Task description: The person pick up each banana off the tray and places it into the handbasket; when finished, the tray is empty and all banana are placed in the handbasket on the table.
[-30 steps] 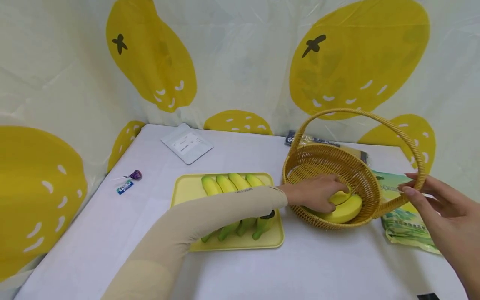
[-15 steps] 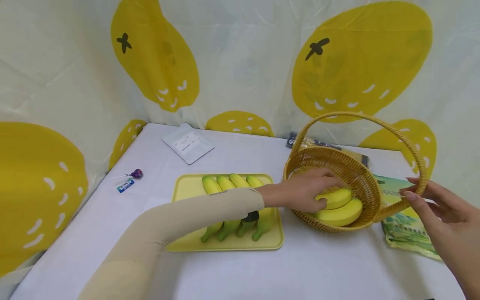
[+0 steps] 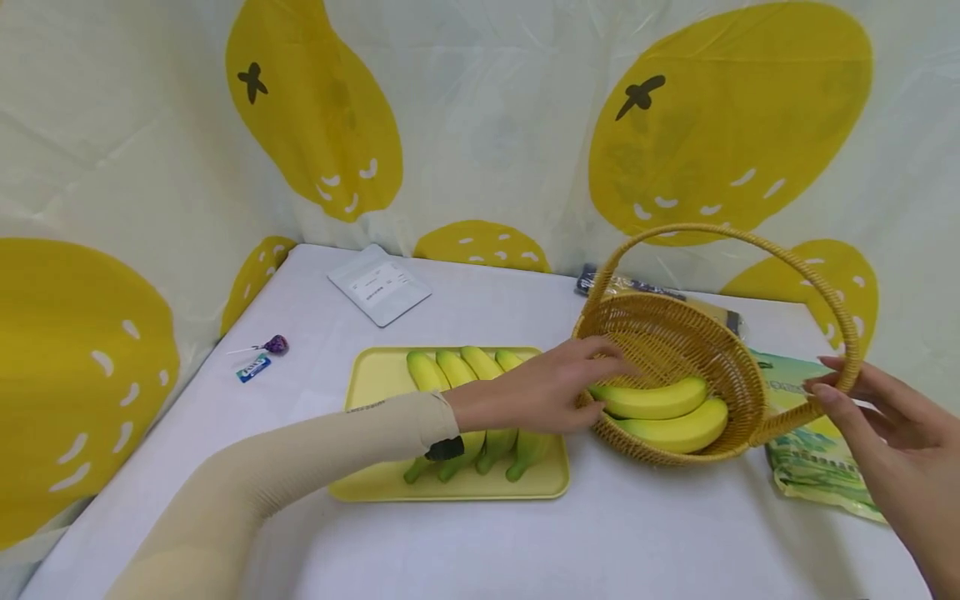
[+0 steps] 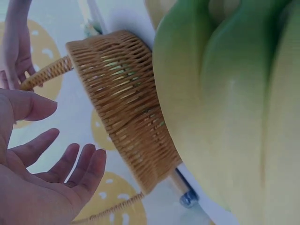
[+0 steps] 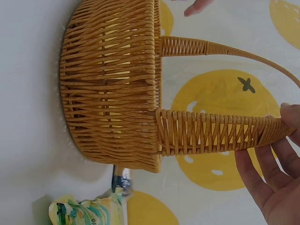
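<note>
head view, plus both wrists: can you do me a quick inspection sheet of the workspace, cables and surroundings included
surface: table under white cloth
job's things: two bananas in the basket; four others on the yellow tray
clutter: pouch, lollipop, small wrapped sweet, green bag, packet behind basket
hands: left hand at the basket's near-left rim, holding nothing; right hand grips the handle
cables: nothing seen
surroundings: pale curtain with yellow fruit prints
</note>
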### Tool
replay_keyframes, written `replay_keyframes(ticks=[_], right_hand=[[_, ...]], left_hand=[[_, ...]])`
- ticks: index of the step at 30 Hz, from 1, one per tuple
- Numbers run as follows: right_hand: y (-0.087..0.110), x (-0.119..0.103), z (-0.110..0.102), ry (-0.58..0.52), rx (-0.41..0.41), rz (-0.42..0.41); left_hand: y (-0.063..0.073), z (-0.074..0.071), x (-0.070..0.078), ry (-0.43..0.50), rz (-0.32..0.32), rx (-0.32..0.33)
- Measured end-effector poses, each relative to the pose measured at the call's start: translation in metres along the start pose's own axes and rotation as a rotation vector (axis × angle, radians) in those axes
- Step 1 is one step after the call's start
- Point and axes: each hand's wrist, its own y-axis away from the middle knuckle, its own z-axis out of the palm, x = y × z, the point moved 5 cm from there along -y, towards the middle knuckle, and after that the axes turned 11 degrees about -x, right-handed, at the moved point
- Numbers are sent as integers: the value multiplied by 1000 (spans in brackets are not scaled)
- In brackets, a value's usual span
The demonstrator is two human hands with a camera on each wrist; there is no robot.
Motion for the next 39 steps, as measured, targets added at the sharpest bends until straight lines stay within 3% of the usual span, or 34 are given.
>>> replay_keyframes(ticks=[7,17,27,39], right_hand=[[-1,2,-1,-14,8,-16],[-1,1,-1,-24,25,-14],[-1,2,-1,-42,35,-9],[-1,2,1,-36,32,11]], left_hand=[[39,-7,-11,41,-74,50],[92,5,-30,77,-178,107],[128,12,-38,-27,-232,196],[159,25,-47,-122,-293,225]])
